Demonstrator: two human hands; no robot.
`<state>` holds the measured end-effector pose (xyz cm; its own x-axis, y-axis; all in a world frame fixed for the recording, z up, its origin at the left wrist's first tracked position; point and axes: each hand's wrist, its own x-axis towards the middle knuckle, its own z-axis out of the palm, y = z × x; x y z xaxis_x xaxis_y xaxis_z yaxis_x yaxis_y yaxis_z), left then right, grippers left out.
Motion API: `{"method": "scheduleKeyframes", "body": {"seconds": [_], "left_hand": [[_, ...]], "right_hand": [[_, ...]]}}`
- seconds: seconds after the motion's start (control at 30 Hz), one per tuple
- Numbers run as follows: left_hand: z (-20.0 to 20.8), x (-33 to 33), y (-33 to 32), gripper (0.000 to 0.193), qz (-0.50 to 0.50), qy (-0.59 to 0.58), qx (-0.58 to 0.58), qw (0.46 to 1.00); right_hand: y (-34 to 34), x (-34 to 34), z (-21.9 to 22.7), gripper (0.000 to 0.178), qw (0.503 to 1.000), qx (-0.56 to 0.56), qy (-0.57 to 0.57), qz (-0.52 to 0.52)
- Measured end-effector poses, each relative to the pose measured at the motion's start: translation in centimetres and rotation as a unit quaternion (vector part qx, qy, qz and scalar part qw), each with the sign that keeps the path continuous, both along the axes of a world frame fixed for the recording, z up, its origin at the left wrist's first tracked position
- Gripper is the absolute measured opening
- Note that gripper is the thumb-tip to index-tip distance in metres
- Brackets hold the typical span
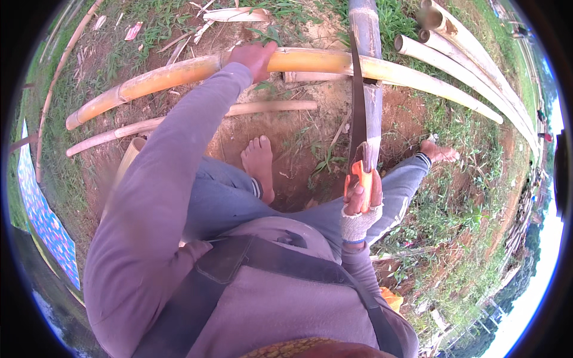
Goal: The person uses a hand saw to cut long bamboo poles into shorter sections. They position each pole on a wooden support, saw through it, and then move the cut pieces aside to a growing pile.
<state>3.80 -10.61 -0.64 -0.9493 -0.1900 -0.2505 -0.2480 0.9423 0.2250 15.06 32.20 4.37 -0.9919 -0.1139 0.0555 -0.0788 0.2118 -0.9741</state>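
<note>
A long yellow bamboo pole (316, 60) lies crosswise in front of me, over a grey bamboo pole (367, 36) that runs away from me. My left hand (253, 59) is closed over the top of the yellow pole, left of the crossing. In my right hand (362, 206), which wears a pale fingerless glove, is the orange handle of a hand saw (357, 107). The dark blade points away from me and crosses the yellow pole beside the grey one. Whether its teeth are in the bamboo I cannot tell.
A thinner bamboo piece (268, 107) lies on the soil nearer to me. Several cut bamboo poles (459, 53) rest at the far right. My bare feet (258, 161) are on either side. A blue patterned sheet (45, 209) is at the left edge, and husk scraps (236, 14) lie beyond the pole.
</note>
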Motion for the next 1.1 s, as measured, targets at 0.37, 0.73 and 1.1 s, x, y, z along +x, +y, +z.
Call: {"method": "scheduleKeyframes", "body": {"seconds": [0.37,0.73,1.1], "left_hand": [[0.3,-0.7,0.2,0.059,-0.011,0.006,0.001,1.0],[1.5,-1.0,1.0,0.061,-0.012,-0.023,0.004,1.0],[1.0,-0.8,-0.2,0.061,-0.006,-0.036,0.001,0.999]], "right_hand": [[-3.7,-3.8,1.9,0.053,0.994,0.073,0.075,0.015],[-10.1,-11.1,3.1,0.045,0.994,0.051,0.093,0.002],[-0.1,0.2,1.8,0.066,0.998,0.043,-0.035,0.013]]}}
